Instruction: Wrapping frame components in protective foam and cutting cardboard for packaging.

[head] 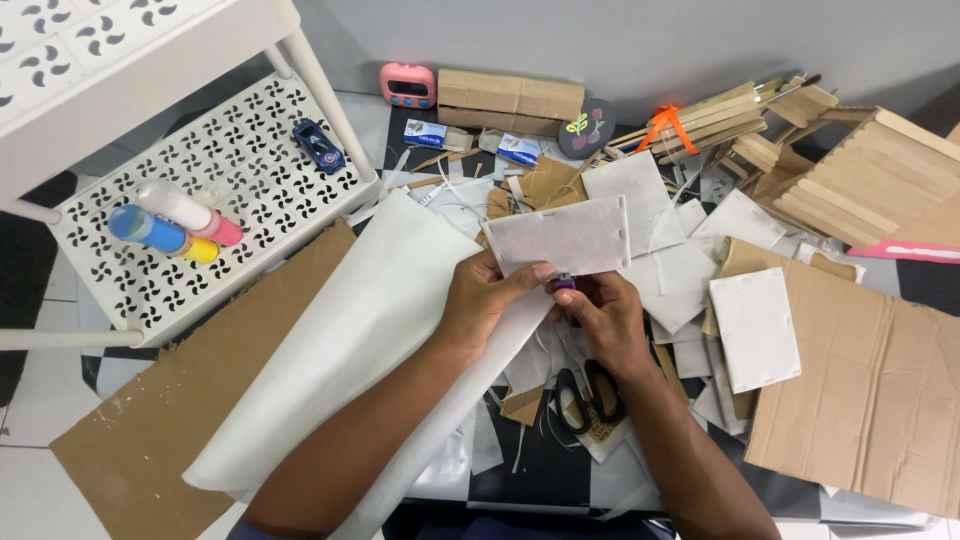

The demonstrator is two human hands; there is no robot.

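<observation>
My left hand [487, 297] pinches the lower edge of a white rectangular panel [560, 235], holding it up over the cluttered floor. My right hand [603, 313] sits just right of it, fingers curled around a small purple object [564, 285] pressed against the panel's bottom edge; what that object is cannot be told. A large white paper sheet [350, 340] lies under my left forearm. Black-handled scissors [588, 393] lie below my right wrist.
A white perforated trolley shelf [260, 150] at left carries paint bottles [170, 228] and a blue toy car [318, 146]. Cardboard sheets [880, 390] lie right and lower left. Wooden stick pieces [850, 180], a pink timer [408, 86], another white panel [755, 328] and paper scraps surround.
</observation>
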